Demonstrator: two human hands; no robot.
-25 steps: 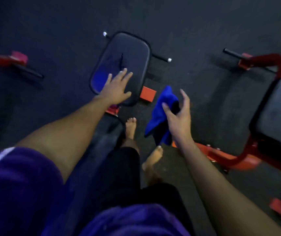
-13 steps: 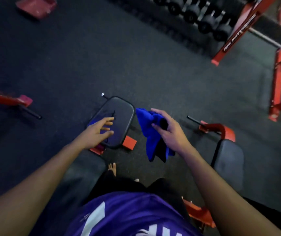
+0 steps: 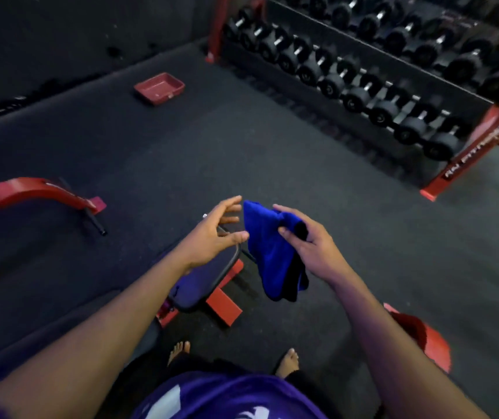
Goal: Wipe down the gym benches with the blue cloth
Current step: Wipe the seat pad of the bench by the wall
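1. Holding the blue cloth (image 3: pixel 272 255) in the air, the right hand (image 3: pixel 310 246) pinches its upper fold between thumb and fingers; the cloth hangs down from this grip.
2. The left hand (image 3: pixel 212 237) is at 9 o'clock of the cloth, fingers spread wide, fingertips just beside the cloth edge, holding nothing.
3. The black bench pad (image 3: pixel 200 285) on its red frame (image 3: pixel 224 306) lies under the left hand, at 7 o'clock of the cloth.
4. A dumbbell rack (image 3: pixel 393 86) stands at 1 o'clock, a red tray (image 3: pixel 159 87) on the floor at 11 o'clock.
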